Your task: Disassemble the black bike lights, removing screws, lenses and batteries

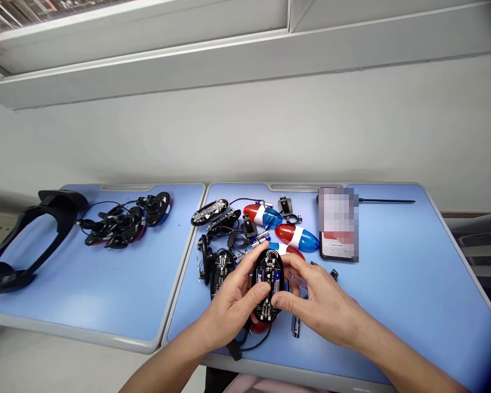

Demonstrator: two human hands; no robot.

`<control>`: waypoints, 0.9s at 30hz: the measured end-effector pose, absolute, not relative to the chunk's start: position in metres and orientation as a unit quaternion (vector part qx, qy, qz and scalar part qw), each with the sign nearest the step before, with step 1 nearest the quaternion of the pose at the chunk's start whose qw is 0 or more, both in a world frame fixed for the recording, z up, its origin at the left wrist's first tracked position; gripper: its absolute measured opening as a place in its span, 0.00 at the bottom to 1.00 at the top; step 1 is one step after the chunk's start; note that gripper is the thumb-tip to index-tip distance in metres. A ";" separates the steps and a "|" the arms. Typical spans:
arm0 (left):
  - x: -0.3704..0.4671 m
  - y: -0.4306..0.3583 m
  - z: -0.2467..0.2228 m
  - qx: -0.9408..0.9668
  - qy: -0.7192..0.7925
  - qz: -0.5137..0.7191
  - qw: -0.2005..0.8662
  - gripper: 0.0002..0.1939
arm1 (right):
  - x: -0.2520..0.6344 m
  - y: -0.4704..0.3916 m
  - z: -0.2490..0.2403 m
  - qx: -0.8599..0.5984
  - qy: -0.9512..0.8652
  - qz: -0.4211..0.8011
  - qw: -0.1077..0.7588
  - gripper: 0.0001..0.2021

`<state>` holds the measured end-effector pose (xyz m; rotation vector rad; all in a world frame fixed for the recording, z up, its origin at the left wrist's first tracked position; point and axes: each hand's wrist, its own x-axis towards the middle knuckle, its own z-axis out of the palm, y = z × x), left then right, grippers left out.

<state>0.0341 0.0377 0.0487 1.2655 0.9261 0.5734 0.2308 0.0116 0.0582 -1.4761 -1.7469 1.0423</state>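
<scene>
Both hands grip an oval black bike light base [269, 314], with its open side, circuit board and fitted batteries facing up. My left hand [239, 292] closes around its left side, thumb lying across a battery. My right hand [317, 297] pinches the right edge between thumb and fingers. A clear pinkish piece [298, 280], its kind unclear, shows between the right fingers. Below the right hand lies a loose battery [296, 326]. Another open light base [222, 267] is partly hidden beside the left hand. A black cable hangs below the held base.
Red-and-blue light covers [297, 237], loose batteries, mounting clamps [285, 205] and more open bases [209, 212] crowd the table behind my hands. A phone [337, 224] lies to their right. Assembled lights [125, 224] sit on the left table, near a black frame [36, 256].
</scene>
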 end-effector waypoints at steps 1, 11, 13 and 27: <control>0.034 0.038 0.049 0.555 0.410 0.244 0.681 0.34 | 0.229 0.012 0.056 -0.567 -0.655 0.392 0.309 0.15; 0.037 0.039 0.054 0.511 0.405 0.241 0.719 0.34 | 0.235 0.013 0.060 -0.558 -0.655 0.427 0.279 0.15; 0.036 0.039 0.053 0.518 0.405 0.245 0.713 0.35 | 0.233 0.012 0.062 -0.556 -0.654 0.430 0.279 0.16; 0.036 0.041 0.052 0.510 0.399 0.225 0.728 0.35 | 0.236 0.013 0.063 -0.550 -0.623 0.498 0.248 0.18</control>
